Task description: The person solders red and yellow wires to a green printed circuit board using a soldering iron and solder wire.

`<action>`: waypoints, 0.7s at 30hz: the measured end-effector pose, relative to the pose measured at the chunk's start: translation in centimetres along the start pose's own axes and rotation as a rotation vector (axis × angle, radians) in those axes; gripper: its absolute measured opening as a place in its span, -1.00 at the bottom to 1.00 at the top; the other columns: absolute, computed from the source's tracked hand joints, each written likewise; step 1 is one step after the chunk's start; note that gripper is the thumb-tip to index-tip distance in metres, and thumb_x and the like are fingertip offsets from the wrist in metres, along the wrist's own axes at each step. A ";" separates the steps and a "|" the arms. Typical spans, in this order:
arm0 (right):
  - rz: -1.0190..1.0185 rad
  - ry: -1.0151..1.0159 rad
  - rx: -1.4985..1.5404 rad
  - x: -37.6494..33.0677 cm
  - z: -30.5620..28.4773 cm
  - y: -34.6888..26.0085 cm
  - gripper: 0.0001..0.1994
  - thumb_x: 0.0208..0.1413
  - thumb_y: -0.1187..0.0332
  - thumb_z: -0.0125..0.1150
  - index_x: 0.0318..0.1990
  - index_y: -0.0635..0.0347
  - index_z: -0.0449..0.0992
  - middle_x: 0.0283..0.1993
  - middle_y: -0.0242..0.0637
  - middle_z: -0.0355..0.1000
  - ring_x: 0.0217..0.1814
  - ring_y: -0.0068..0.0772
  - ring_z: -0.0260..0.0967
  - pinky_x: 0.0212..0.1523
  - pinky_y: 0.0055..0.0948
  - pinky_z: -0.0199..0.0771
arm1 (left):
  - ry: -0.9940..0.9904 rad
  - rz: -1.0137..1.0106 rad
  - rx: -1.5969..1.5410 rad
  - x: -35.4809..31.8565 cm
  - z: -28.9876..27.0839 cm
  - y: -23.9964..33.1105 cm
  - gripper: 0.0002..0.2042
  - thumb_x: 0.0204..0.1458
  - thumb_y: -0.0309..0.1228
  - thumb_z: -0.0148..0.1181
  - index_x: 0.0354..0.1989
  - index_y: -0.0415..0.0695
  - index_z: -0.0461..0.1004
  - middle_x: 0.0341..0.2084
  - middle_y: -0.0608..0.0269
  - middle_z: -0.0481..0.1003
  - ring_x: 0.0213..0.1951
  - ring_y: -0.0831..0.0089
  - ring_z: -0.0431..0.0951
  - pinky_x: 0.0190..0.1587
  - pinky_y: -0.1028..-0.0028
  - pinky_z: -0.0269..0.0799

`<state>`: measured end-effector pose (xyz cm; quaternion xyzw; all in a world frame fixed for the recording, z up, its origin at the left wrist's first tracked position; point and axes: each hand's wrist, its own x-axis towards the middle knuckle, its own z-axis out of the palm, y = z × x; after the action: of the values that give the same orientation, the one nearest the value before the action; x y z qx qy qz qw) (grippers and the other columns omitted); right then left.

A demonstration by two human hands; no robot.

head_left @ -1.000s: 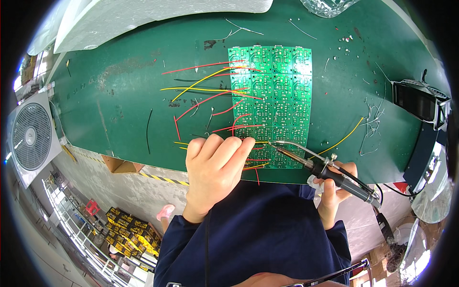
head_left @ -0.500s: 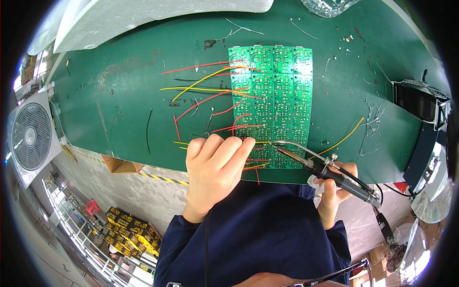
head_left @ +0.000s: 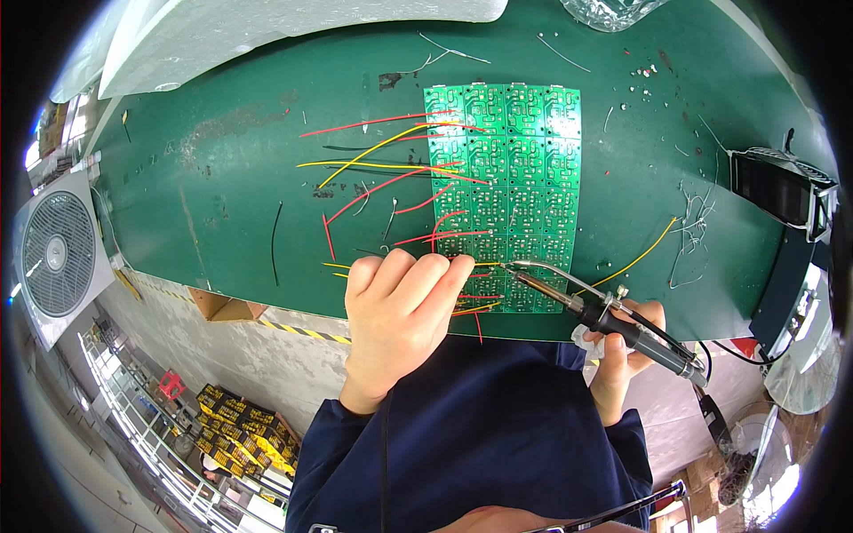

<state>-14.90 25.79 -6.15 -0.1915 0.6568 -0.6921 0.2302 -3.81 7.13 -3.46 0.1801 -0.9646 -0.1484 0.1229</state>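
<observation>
A panel of green circuit boards (head_left: 544, 209) lies on the bench, with several red and yellow wires attached or resting along its left side. My left hand (head_left: 400, 315) is closed over the panel's lower left, pinching a yellow wire (head_left: 485, 264) whose end reaches the board. In my right hand (head_left: 613, 373) is a soldering iron (head_left: 647, 342) with a thin metal feed tube (head_left: 546, 267) alongside. The iron's tip and the tube's end meet at the yellow wire's end. My left fingertips are partly hidden behind the hand.
The green bench top (head_left: 231, 178) carries a loose black wire (head_left: 277, 244), a yellow wire (head_left: 635, 262) and tangled thin wire (head_left: 693, 218). A black device (head_left: 782, 188) stands at the right. White foam (head_left: 267, 31) borders the back, and a fan (head_left: 56, 251) is at far left.
</observation>
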 end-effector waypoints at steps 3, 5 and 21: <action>0.004 -0.001 -0.004 0.0 -0.1 0.1 -0.71 -0.17 0.36 0.12 -0.42 0.32 0.14 -0.64 -0.14 0.30 -0.68 -0.52 0.26 -0.64 -0.63 0.27 | -0.006 -0.001 0.002 0.0 0.1 0.0 -0.81 -0.43 -0.49 0.17 -0.52 -0.05 0.44 -0.67 0.50 0.25 -0.62 0.56 0.22 -0.47 0.55 0.00; 0.009 0.003 -0.002 -0.1 -0.1 0.0 -0.71 -0.17 0.36 0.12 -0.42 0.32 0.14 -0.64 -0.14 0.30 -0.68 -0.52 0.26 -0.64 -0.63 0.27 | -0.007 0.000 0.002 0.0 0.1 0.0 -0.81 -0.43 -0.49 0.17 -0.52 -0.05 0.44 -0.67 0.50 0.25 -0.62 0.56 0.22 -0.47 0.55 0.00; 0.026 0.009 -0.057 -0.1 -0.2 -0.1 -0.70 -0.17 0.32 0.12 -0.43 0.33 0.15 -0.65 -0.15 0.32 -0.67 -0.53 0.29 -0.63 -0.67 0.26 | 0.024 0.067 0.009 -0.1 0.3 -0.4 -0.77 -0.45 -0.49 0.12 -0.48 -0.06 0.44 -0.63 0.52 0.24 -0.64 0.60 0.17 -0.50 0.57 -0.05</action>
<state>-14.91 26.05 -6.09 -0.1864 0.6798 -0.6708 0.2306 -3.67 6.90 -3.85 0.1499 -0.9692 -0.1376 0.1384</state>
